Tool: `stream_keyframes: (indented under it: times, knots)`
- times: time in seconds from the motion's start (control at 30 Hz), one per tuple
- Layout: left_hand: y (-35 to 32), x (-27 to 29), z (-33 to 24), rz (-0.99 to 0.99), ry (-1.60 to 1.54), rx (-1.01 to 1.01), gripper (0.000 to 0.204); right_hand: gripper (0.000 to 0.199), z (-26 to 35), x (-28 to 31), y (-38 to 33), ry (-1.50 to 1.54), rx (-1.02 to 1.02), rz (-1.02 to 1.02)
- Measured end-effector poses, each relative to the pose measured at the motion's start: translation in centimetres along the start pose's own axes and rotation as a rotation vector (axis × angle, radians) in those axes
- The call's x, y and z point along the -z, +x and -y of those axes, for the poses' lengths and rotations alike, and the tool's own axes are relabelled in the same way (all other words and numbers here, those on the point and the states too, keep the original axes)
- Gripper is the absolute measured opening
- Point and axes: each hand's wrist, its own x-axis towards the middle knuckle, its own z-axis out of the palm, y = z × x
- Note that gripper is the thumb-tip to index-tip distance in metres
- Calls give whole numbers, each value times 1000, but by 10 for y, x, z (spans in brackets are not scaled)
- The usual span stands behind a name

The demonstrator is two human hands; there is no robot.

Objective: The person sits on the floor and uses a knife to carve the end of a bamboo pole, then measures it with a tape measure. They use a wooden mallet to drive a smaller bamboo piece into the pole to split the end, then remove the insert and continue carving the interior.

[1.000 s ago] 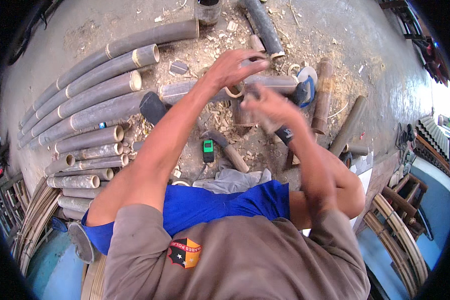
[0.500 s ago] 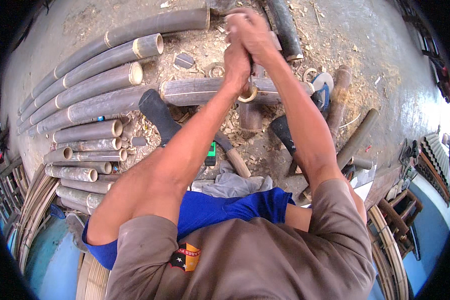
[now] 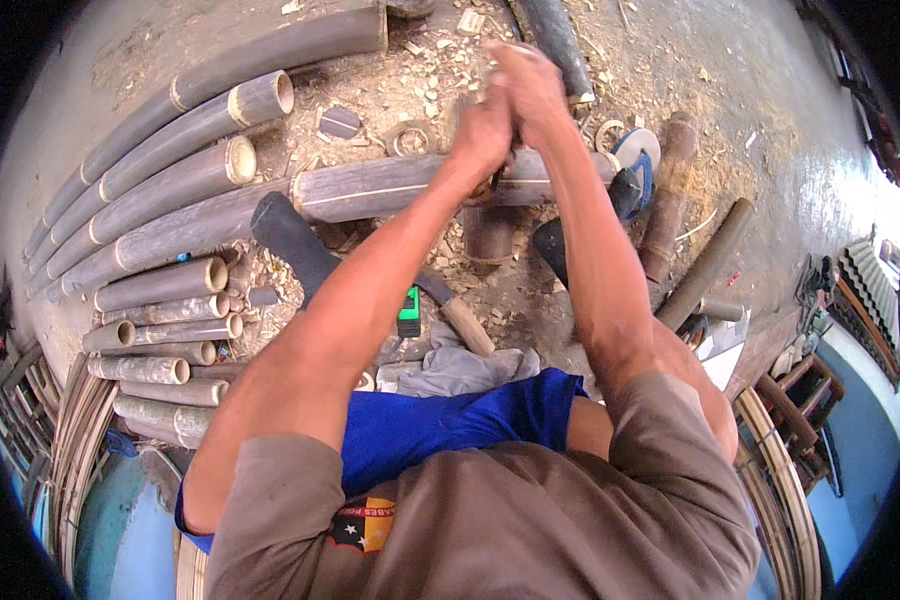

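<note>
My left hand and my right hand are pressed together with the fingers closed, held out at arm's length. They are above a long grey bamboo pole lying crosswise on the ground. Whatever may be between the palms is hidden. A short bamboo stump stands just below the pole, under my wrists. A knife with a wooden handle lies near my knee, beside a small green device.
Long bamboo poles lie stacked at the left, with several short cut sections below them. Bamboo rings and chips litter the ground. A blue sandal, more poles and a grey cloth lie nearby.
My hands were apart and lower over the pole one second ago. They have come together and moved farther forward, away from my body.
</note>
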Motion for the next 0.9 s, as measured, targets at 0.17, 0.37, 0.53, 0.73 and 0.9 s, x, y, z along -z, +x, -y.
stream_keyframes:
  times: [0.17,0.37,0.53,0.73,0.9]
  knots:
    - [-17,-29,16,280,153,-552,102,36,-45,47,-80,479,128,-432]
    - [55,-15,23,200,429,-340,95,35,-25,32,-29,351,221,-506]
    - [19,23,-5,84,299,-183,87,38,-3,-19,-5,315,192,-441]
    - [-25,28,66,-438,-72,-429,42,41,-10,-78,-16,-241,215,322]
    - [-20,1,116,-710,-430,-703,29,45,-43,-91,-21,-833,833,588]
